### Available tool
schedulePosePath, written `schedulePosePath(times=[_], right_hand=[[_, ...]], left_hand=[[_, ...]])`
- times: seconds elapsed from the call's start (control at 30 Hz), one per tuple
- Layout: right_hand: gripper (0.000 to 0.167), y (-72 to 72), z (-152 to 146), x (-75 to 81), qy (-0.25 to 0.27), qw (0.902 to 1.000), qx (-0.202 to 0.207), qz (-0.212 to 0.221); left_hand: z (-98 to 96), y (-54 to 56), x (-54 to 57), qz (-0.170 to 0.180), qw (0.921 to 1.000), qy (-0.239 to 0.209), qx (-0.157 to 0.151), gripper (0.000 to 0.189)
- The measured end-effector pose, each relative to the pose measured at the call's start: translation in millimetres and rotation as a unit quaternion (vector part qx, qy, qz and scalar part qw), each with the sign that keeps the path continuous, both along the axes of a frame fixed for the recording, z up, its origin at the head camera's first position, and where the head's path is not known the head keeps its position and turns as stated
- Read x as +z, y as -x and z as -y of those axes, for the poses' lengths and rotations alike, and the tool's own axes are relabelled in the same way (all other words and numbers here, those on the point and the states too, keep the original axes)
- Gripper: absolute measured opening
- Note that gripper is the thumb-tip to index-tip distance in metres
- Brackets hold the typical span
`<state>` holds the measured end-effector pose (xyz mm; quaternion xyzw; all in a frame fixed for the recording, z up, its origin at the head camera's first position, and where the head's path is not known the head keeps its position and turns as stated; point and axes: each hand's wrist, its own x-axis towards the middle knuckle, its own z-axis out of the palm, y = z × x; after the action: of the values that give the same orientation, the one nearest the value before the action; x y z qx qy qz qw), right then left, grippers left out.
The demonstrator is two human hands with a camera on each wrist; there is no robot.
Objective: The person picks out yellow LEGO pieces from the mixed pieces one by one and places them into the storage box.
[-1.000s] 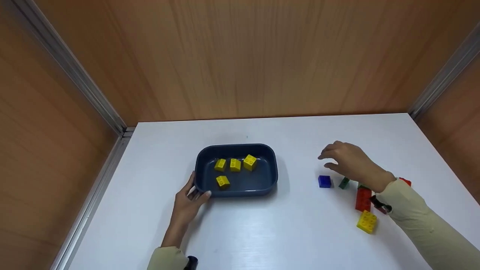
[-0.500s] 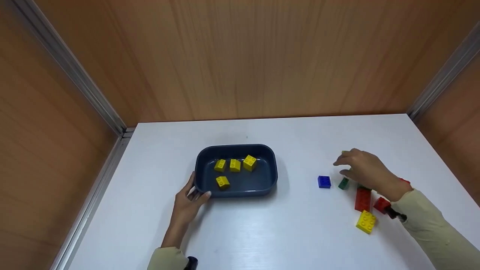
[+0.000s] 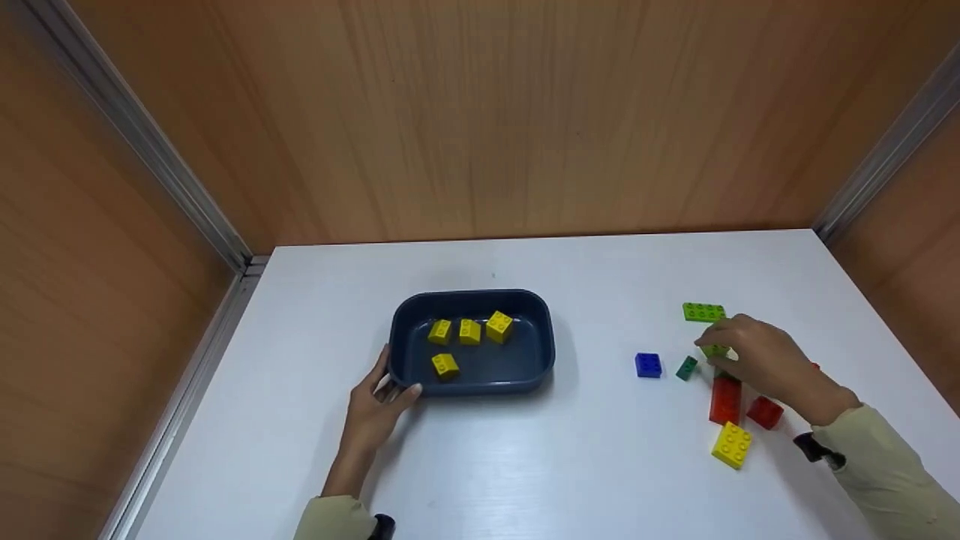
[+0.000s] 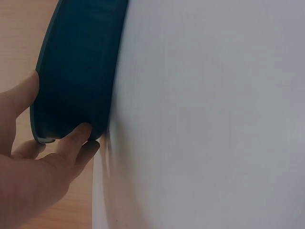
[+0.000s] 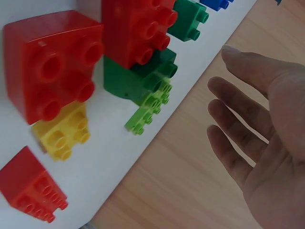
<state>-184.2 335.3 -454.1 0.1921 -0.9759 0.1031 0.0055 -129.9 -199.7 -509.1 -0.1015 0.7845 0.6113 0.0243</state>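
My left hand (image 3: 375, 412) holds the near left corner of a dark blue tray (image 3: 480, 388), thumb and fingers against its outside in the left wrist view. Inside the tray lie several yellow bricks (image 3: 470, 331). My right hand (image 3: 769, 360) hovers over loose bricks at the right with fingers spread, holding nothing in the right wrist view. Beneath its fingertips a light green brick (image 3: 715, 350) is partly hidden. Around it are a longer light green brick (image 3: 703, 312), a dark green brick (image 3: 686, 367), a red brick (image 3: 725, 401) and another red brick (image 3: 765, 412).
A blue brick (image 3: 648, 365) sits between the tray and the right-hand pile. Nearest the front of the pile is a yellow brick (image 3: 731, 445). Wooden panels (image 3: 510, 120) stand behind and beside the white table (image 3: 480, 480).
My right hand has moved right and toward me, uncovering the light green bricks and one red brick. The left hand and tray have stayed in place.
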Motion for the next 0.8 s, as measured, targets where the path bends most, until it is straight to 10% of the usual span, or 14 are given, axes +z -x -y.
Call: schedulePosePath(times=[0.8], right_hand=[[0.036, -22.7, -61.9, -15.8, -0.007, 0.9986, -0.042, 0.030]], left_hand=[[-0.7, -1.0, -0.1, 0.010, 0.9999, -0.005, 0.003, 0.088]])
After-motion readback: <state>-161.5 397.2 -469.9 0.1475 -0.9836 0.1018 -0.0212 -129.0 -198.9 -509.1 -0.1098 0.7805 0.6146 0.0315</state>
